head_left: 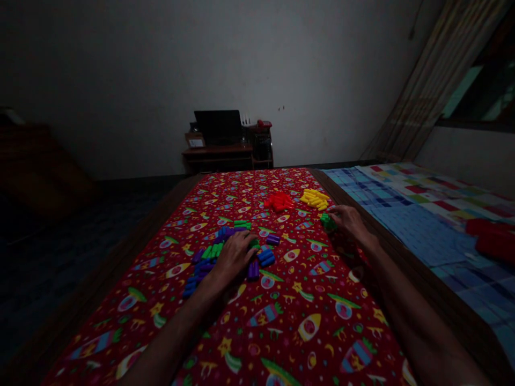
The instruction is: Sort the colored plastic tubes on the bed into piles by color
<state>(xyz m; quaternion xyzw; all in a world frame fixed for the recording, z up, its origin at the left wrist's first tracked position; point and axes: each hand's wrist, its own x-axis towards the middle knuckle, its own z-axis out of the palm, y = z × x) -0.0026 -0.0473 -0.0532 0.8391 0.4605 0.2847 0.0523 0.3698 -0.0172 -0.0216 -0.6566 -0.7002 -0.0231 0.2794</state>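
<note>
While red pieces (278,202) and yellow pieces (314,199) already lie in separate piles on the cloth (281,327), a blue-purple-green pile (213,251) sits mixed partly under the curved left hand (236,252), the right hand (349,221) curling at a green cluster (328,223), both grips unclear.

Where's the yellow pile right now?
In the head view, the yellow pile lies on the patterned cloth, right of the red pile, just beyond the right hand.
</note>
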